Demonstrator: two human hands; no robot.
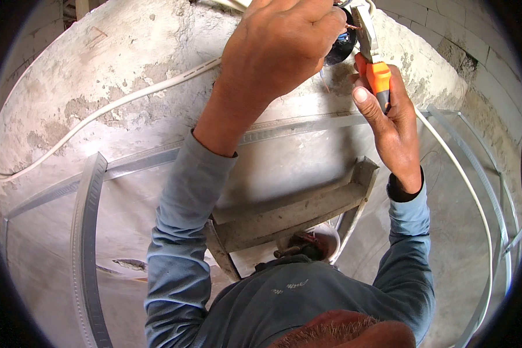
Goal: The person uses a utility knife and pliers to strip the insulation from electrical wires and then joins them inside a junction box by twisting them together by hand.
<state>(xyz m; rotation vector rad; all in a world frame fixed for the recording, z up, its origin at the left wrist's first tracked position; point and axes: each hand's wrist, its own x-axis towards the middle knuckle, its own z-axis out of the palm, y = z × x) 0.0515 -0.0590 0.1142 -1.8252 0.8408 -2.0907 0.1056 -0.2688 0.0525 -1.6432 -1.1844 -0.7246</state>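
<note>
At the top of the head view, my left hand (278, 52) is closed in a pinch on electrical wires. A bare, twisted copper end (352, 26) sticks out past its fingertips, beside the jaws of the pliers. My right hand (399, 130) is wrapped round the orange-and-black handles of the pliers (379, 76), whose metal head points up. I cannot tell whether the jaws touch the copper. Behind the hands sits a round black electrical box (343, 49) in the rough wall, with blue wire in it. My left fingers hide part of the box.
A white cable (116, 105) runs left along the plaster, and another white cable (468, 182) hangs down at the right. Metal profiles (90, 214) frame the wall below. Beneath my arms stands a worn stepladder (284, 217), with a white bucket (330, 239) under it.
</note>
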